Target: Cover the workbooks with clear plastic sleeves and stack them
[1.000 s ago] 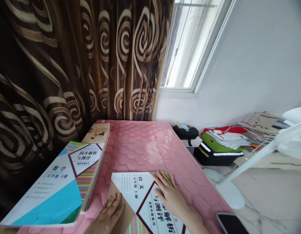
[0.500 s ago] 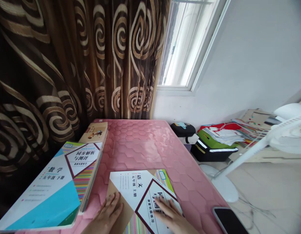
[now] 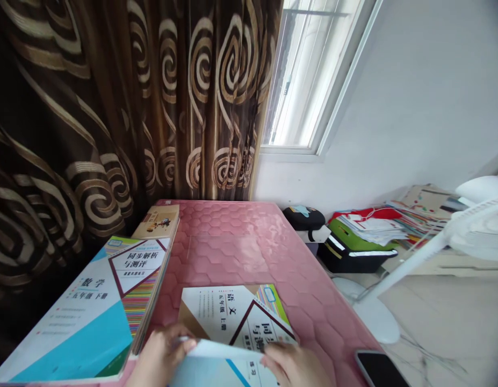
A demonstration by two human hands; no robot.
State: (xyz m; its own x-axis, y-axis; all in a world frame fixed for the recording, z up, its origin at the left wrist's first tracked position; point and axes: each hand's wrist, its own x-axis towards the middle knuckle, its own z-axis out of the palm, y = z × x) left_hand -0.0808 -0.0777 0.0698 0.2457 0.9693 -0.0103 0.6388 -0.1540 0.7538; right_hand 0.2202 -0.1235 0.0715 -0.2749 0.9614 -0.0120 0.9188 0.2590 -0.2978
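Observation:
A workbook [image 3: 208, 301] with a white and brown cover lies flat on the pink table, its far half in view. Over its near half is a white and light-blue sheet or booklet [image 3: 216, 368], tilted, with its lower part cut off by the frame. My left hand [image 3: 162, 352] pinches its upper left corner. At its right edge my right hand [image 3: 295, 365] has its fingers closed, partly over the workbook's cover. To the left a pile of books rests on the table, topped by a math workbook [image 3: 83, 322] with a white and blue cover.
The pink table [image 3: 224, 247] has a hexagon pattern. A phone [image 3: 380, 368] lies at its right edge. Beyond that side stand a white fan [image 3: 413, 269], a black and green box [image 3: 353, 250] with papers, and a black case [image 3: 304, 217]. A brown curtain [image 3: 192, 107] hangs behind.
Both hands lay flat on the workbook earlier. Now they hold a white and light-blue sheet or booklet above its near half. The right hand has come nearer to me.

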